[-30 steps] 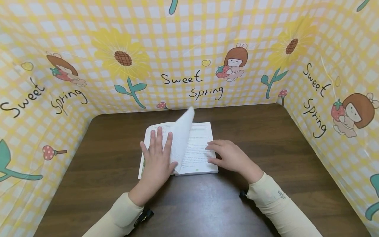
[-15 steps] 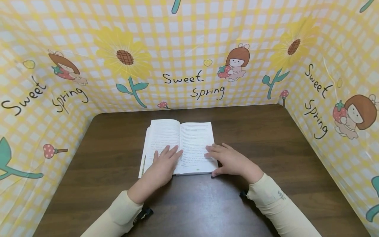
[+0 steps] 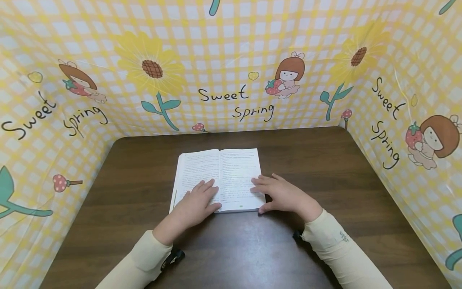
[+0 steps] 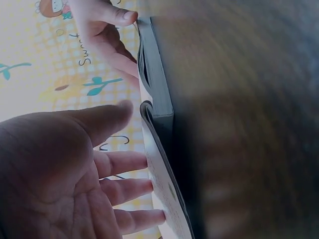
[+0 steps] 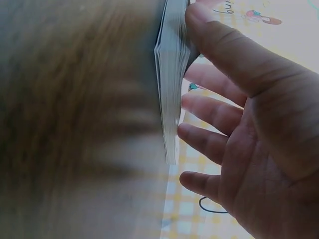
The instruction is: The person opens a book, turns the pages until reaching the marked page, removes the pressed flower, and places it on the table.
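An open book [image 3: 238,168] lies flat on the table, with printed text on both white pages. My left hand [image 3: 196,204] rests on the lower part of the left page, fingers extended toward the spine; in the left wrist view its fingertips [image 4: 158,216] touch the page. My right hand [image 3: 283,196] is at the right page's outer edge, fingers over the page and thumb by the lower corner. The right wrist view shows the book's thick page block [image 5: 172,99] beside the right thumb [image 5: 214,35] and the spread fingers. Neither hand grips anything.
The dark brown wooden table [image 3: 126,192] surrounds the book. A yellow checked cloth [image 3: 223,52] with sunflowers, cartoon figures and lettering stands as a wall at the back and both sides. A dark strap [image 3: 172,259] is on the left wrist.
A raised page has turned over to the left and now lies flat. My left hand has slid lower on the left page. My right hand has shifted slightly, thumb down to the book's corner.
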Demonstrator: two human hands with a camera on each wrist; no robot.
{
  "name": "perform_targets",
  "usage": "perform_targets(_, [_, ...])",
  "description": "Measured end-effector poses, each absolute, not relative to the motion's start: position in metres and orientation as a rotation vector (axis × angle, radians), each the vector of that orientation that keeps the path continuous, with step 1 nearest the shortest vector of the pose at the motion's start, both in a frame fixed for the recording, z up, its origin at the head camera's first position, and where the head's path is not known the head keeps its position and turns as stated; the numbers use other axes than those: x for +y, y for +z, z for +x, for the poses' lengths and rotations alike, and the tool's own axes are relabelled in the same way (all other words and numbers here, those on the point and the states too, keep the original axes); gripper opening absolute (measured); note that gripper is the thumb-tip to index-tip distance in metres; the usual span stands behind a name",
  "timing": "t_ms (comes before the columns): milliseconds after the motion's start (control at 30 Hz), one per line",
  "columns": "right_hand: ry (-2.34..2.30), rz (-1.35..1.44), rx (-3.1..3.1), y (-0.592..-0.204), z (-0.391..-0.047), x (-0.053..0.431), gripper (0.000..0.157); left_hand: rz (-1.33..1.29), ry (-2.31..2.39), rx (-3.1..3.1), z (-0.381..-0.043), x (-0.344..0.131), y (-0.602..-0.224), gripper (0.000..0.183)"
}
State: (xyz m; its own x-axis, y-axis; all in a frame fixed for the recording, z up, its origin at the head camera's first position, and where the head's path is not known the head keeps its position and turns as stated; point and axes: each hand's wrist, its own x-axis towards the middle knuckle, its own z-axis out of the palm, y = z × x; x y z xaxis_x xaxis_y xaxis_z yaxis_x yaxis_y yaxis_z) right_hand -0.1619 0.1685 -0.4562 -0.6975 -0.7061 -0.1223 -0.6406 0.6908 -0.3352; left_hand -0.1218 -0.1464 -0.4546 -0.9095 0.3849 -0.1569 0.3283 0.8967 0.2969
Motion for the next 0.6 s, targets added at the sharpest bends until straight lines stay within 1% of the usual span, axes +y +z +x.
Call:
perform_targets(100, [-0.386, -1.093, 2.651, -0.4551, -0.1629, 0.1705, 0.073, 0.535, 0.383, 2.853, -0.1228, -0.1458, -0.4562, 0.068])
perform_targets(200, [-0.385, -1.116, 2.642, -0.4543, -0.1636, 0.1717, 0.069, 0.527, 0.379, 2.857, -0.1230, -0.1446, -0.4573, 0.070])
perform_targets(267, [-0.385, -1.131, 2.638, -0.4536, -0.1637, 0.1722, 0.065, 0.526, 0.379, 2.863, -0.1227, -0.1436, -0.4574, 0.070])
perform_targets(467, [-0.353, -1.210, 2.630, -0.4505, -0.1625, 0.1733, 0.044, 0.574, 0.278, 2.958, -0.1225, -0.1425, -0.4584, 0.067])
perform_targets(600, [-0.327, -1.240, 2.622, -0.4480, -0.1616, 0.1740, 0.041, 0.654, 0.215, 3.044, -0.1225, -0.1428, -0.4599, 0.064])
